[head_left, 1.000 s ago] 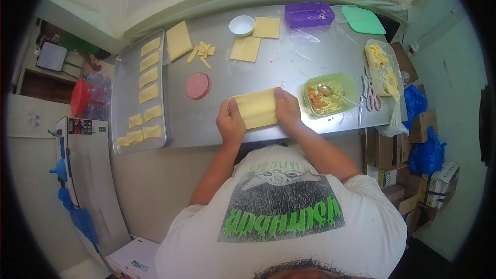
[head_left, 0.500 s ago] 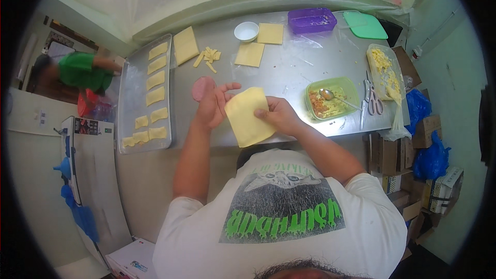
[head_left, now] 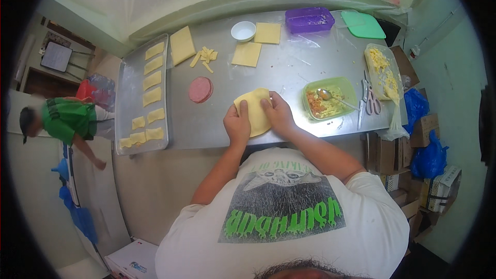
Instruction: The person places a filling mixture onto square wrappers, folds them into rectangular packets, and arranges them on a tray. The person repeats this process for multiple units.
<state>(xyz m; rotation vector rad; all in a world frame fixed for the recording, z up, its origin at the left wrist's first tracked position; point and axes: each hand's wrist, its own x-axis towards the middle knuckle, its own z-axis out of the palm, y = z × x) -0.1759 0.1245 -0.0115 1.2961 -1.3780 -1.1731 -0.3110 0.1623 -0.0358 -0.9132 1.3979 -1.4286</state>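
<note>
A pale yellow dough sheet (head_left: pixel 254 108) is held between my two hands at the table's near edge. My left hand (head_left: pixel 238 124) grips its left side, thumb lying on top. On the right side my right hand (head_left: pixel 279 116) pinches it, also with the thumb on top; the fingers beneath are hidden. Left of my hands, a small stack of round pink meat slices (head_left: pixel 200 89) lies on the steel table (head_left: pixel 201 129). To the right stands a green container (head_left: pixel 330 116) of chopped orange and yellow filling, with a spoon (head_left: pixel 325 94) in it.
A tray (head_left: pixel 138 85) of folded dough pieces sits at left. Behind are dough strips (head_left: pixel 207 55), stacked sheets (head_left: pixel 247 54), a white bowl (head_left: pixel 243 31) and a purple container (head_left: pixel 310 20). Scissors (head_left: pixel 373 101) lie at right. A person in green (head_left: pixel 67 120) is at far left.
My left hand has come from beside the meat slices to the dough sheet and taken hold of its left side. The person in green has moved nearer along the left.
</note>
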